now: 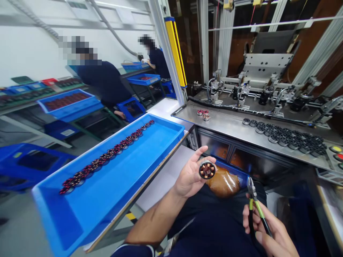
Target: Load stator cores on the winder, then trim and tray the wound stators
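My left hand (189, 178) is raised in front of my lap, its fingers closed round a motor stator (207, 170). Copper windings and a dark rim show on the stator's face, which is turned toward me. At the lower right, my right hand (270, 228) grips a pair of cutting pliers (253, 203) with green and black handles. The pliers point upward, apart from the stator. Below and behind the stator lies a shiny brown, plastic-looking bundle (223, 182).
To the left, a long blue tray (128, 189) holds a row of wound stators (107, 155). On the metal machine bed (222, 125) sit a few red-and-copper stators (205, 115) and many black ones (294, 137). Two people (104, 80) sit at benches behind.
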`<state>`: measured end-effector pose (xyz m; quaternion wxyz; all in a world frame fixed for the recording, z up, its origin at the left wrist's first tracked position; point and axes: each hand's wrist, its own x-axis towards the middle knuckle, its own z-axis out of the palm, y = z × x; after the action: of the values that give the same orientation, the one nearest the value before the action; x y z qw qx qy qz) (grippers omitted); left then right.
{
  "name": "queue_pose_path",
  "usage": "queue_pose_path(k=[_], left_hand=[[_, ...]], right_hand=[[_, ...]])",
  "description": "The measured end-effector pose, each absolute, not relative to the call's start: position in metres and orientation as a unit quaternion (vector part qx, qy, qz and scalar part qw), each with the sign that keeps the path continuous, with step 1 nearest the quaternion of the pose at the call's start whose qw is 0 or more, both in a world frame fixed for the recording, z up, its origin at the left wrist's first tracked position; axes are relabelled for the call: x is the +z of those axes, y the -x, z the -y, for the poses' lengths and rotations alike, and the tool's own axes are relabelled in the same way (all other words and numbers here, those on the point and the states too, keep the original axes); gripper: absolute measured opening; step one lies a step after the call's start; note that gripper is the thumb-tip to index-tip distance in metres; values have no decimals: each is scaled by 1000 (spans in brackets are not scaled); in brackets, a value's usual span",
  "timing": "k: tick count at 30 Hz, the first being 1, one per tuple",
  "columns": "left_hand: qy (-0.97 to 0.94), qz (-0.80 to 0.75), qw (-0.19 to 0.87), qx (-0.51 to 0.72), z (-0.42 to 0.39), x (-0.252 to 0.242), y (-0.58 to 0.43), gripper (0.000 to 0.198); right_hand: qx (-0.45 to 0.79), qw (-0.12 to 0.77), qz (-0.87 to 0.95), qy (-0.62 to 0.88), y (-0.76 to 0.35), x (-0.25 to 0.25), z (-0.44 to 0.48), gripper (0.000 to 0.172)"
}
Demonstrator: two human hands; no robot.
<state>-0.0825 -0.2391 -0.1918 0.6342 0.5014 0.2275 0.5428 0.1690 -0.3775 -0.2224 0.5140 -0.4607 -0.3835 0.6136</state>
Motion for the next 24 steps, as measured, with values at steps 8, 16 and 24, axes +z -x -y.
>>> queue_pose_path(k=[8, 16, 24], left_hand=[[-423, -228, 692, 539, 251, -194, 108, 76], [-539, -612, 327, 478, 203, -230, 301, 75], [-493, -769, 99, 395, 46, -295, 384, 36]], right_hand=[[579, 405, 528, 471, -157, -216, 327, 57], [34, 238, 755, 610, -146, -145, 86, 67], [-48, 130, 776, 616, -125, -194, -12, 59]])
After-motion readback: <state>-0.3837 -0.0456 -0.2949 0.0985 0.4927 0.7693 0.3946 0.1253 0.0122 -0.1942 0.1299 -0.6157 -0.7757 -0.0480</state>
